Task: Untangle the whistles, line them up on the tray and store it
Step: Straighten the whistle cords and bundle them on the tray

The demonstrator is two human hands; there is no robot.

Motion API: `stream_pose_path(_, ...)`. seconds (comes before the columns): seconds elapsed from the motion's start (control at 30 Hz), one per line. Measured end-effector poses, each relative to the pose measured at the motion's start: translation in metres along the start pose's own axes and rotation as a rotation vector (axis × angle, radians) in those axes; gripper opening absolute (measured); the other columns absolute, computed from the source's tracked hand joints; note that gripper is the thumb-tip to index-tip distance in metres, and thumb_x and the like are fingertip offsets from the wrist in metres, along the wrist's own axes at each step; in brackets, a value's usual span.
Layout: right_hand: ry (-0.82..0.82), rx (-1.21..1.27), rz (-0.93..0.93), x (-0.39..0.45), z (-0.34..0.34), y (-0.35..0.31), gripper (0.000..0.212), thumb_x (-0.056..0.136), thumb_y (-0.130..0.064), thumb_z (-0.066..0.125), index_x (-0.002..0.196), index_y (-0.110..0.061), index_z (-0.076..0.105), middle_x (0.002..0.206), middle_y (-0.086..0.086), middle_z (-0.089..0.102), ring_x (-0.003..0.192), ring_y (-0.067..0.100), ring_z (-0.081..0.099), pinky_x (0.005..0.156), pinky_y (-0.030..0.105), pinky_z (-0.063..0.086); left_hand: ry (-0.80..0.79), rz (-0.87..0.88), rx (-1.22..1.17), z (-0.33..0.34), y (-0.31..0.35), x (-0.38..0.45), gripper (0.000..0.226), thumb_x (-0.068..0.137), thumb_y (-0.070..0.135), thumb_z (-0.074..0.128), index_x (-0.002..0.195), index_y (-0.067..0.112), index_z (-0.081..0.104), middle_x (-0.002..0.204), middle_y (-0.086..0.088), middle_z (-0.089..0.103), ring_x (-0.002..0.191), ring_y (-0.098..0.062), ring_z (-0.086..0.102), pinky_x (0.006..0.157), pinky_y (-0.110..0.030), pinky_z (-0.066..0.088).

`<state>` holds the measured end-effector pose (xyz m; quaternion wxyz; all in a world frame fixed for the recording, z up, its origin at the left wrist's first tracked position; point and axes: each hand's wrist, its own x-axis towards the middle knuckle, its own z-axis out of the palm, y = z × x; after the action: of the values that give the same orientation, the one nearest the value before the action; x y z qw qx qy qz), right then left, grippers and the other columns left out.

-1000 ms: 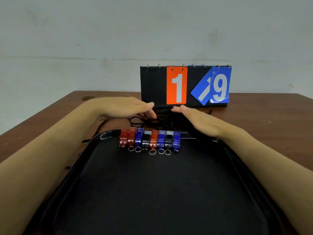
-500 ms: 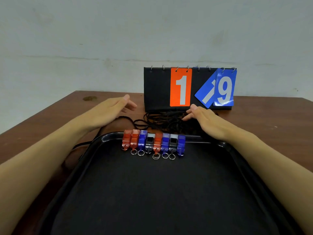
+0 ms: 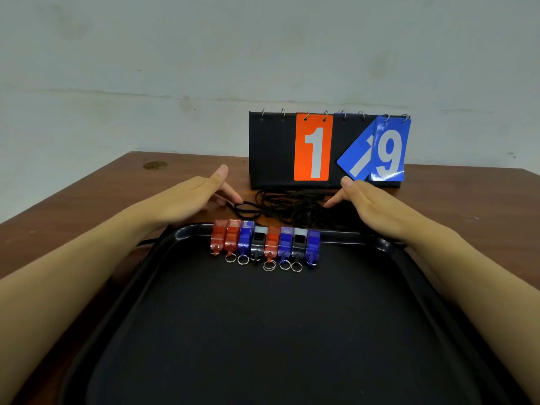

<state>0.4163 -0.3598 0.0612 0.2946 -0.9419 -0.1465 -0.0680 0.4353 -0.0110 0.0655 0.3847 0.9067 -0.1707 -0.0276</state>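
Eight whistles (image 3: 264, 244) lie side by side in one row at the far edge of the black tray (image 3: 409, 287), their heads against its far rim and their key rings toward the wearer; left to right the order reads red, red, blue, black, red, blue, black, blue. The tray rests on the brown tabletop (image 3: 96, 197). Beyond the rim, a loose heap of black cords (image 3: 292, 204) lies on the tabletop, between the tray and the flip scoreboard (image 3: 274, 150). The left hand (image 3: 187, 200) is beyond the left end of the row, grip apart, fingers extended toward the cords and holding nothing. The right hand (image 3: 368, 204) is beyond the right end, grip likewise apart, fingertips at the edge of the cords. Neither hand touches a whistle. The scoreboard shows an orange card marked "1" and a blue card marked "9"; a second blue card hangs tilted, its figure partly hidden.
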Motion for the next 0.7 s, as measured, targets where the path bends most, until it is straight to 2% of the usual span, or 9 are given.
stream_pose_path(0.07, -0.003, -0.062, -0.027, -0.002, -0.005, 0.002, 0.057, 0.11, -0.046, 0.02, 0.113, -0.032, 0.075, 0.107, -0.01, 0.065, 0.106, 0.001, 0.057, 0.108, 0.033, 0.043, -0.007, 0.003, 0.009, 0.003, -0.001, 0.001, 0.074, 0.101, 0.068, 0.013, 0.106, 0.035, 0.079, 0.119, 0.019, 0.071, 0.113, 0.004, 0.062, 0.089, -0.017, 0.043)
stream_pose_path(0.17, -0.034, -0.139, -0.034, 0.0, -0.009, 0.002, 0.052, 0.11, -0.042, 0.023, 0.114, -0.032, 0.074, 0.105, 0.027, 0.065, 0.1, 0.026, 0.063, 0.098, 0.04, 0.049, -0.013, 0.008, 0.028, 0.002, 0.0, 0.002, 0.071, 0.103, 0.065, 0.015, 0.107, 0.035, 0.079, 0.118, 0.019, 0.071, 0.113, 0.002, 0.062, 0.09, -0.017, 0.044)
stream_pose_path(0.2, -0.045, -0.158, -0.035, 0.001, -0.009, 0.003, 0.051, 0.11, -0.042, 0.024, 0.116, -0.032, 0.073, 0.105, 0.032, 0.063, 0.098, 0.03, 0.063, 0.096, 0.04, 0.049, -0.014, 0.008, 0.032, 0.001, -0.001, 0.002, 0.069, 0.103, 0.065, 0.017, 0.107, 0.036, 0.079, 0.118, 0.019, 0.071, 0.113, 0.001, 0.063, 0.092, -0.02, 0.046)
stream_pose_path(0.27, -0.057, -0.205, -0.059, 0.003, -0.01, 0.007, 0.047, 0.109, -0.041, 0.027, 0.12, -0.032, 0.072, 0.101, 0.029, 0.065, 0.096, 0.03, 0.063, 0.093, 0.042, 0.05, -0.002, 0.005, 0.039, -0.003, -0.003, 0.002, 0.067, 0.103, 0.066, 0.018, 0.107, 0.037, 0.079, 0.118, 0.019, 0.072, 0.113, -0.001, 0.064, 0.094, -0.025, 0.048)
stream_pose_path(0.37, -0.041, -0.284, -0.093, 0.006, -0.009, 0.015, 0.033, 0.108, -0.034, 0.039, 0.123, -0.034, 0.068, 0.098, 0.009, 0.071, 0.094, 0.02, 0.063, 0.089, 0.039, 0.053, 0.022, 0.004, 0.063, -0.006, -0.005, 0.003, 0.067, 0.104, 0.064, 0.018, 0.105, 0.037, 0.079, 0.119, 0.018, 0.072, 0.114, -0.003, 0.063, 0.097, -0.03, 0.049)
stream_pose_path(0.43, -0.032, -0.271, -0.077, 0.007, -0.01, 0.018, 0.028, 0.107, -0.026, 0.046, 0.125, -0.035, 0.065, 0.102, -0.001, 0.07, 0.096, 0.018, 0.063, 0.085, 0.034, 0.054, 0.034, 0.015, 0.087, -0.009, -0.005, 0.002, 0.068, 0.105, 0.064, 0.018, 0.102, 0.036, 0.08, 0.119, 0.016, 0.072, 0.114, -0.003, 0.063, 0.098, -0.032, 0.048)
stream_pose_path(0.5, -0.036, -0.273, -0.052, 0.006, -0.01, 0.02, 0.03, 0.105, -0.02, 0.052, 0.128, -0.036, 0.062, 0.107, -0.008, 0.063, 0.102, 0.013, 0.061, 0.086, 0.026, 0.049, 0.058, 0.032, 0.116, -0.013, -0.006, 0.002, 0.067, 0.105, 0.063, 0.02, 0.1, 0.035, 0.08, 0.114, 0.016, 0.074, 0.11, -0.003, 0.065, 0.097, -0.032, 0.048)
stream_pose_path(0.6, -0.058, -0.276, -0.018, 0.005, -0.011, 0.02, 0.035, 0.099, -0.024, 0.064, 0.131, -0.036, 0.058, 0.114, -0.009, 0.06, 0.11, 0.008, 0.055, 0.093, 0.026, 0.046, 0.061, 0.059, 0.102, -0.016, -0.006, 0.0, 0.066, 0.105, 0.06, 0.021, 0.099, 0.03, 0.079, 0.098, 0.01, 0.079, 0.089, -0.004, 0.069, 0.083, -0.027, 0.047)
stream_pose_path(0.7, -0.055, -0.272, 0.009, 0.006, -0.009, 0.021, 0.034, 0.095, -0.027, 0.069, 0.124, -0.038, 0.056, 0.12, -0.005, 0.063, 0.113, 0.013, 0.06, 0.095, 0.031, 0.051, -0.015, 0.075, 0.058, -0.012, -0.001, -0.001, 0.072, 0.103, 0.06, 0.02, 0.096, 0.021, 0.08, 0.087, -0.002, 0.079, 0.074, -0.01, 0.066, 0.073, -0.023, 0.047)
